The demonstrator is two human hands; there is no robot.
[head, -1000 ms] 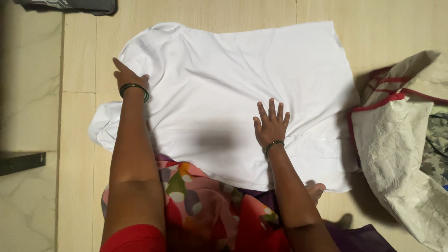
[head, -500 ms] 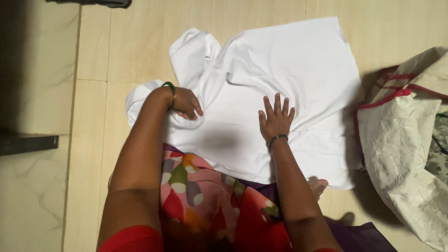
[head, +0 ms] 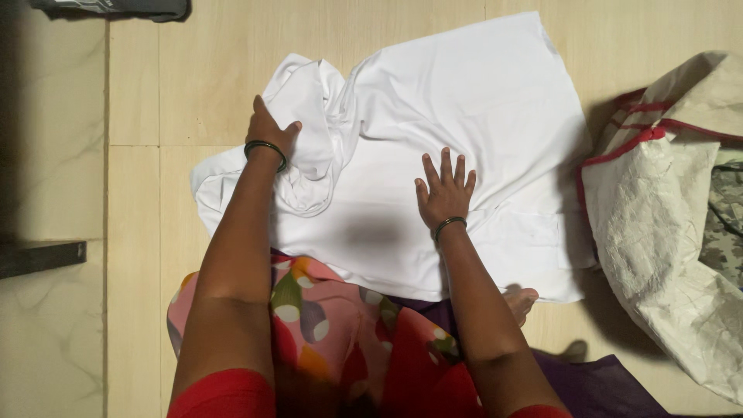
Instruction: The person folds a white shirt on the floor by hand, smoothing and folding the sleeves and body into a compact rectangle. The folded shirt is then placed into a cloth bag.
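Observation:
A white shirt lies spread on the tiled floor in front of me. Its left side is bunched and folded inward. My left hand rests on that bunched sleeve part at the shirt's left edge, thumb out, with a dark bangle at the wrist. Whether its fingers pinch the cloth is hidden. My right hand lies flat on the middle of the shirt with its fingers spread, pressing the cloth down. It wears a dark bangle too.
A large off-white sack with red trim stands open at the right, touching the shirt's right edge. A dark cloth item lies at the top left. A dark ledge juts in at the left. My patterned lap is below.
My left hand pulled the shirt's left side inward, bunching it, then moved back up onto the bunched sleeve. My right hand has stayed flat on the shirt.

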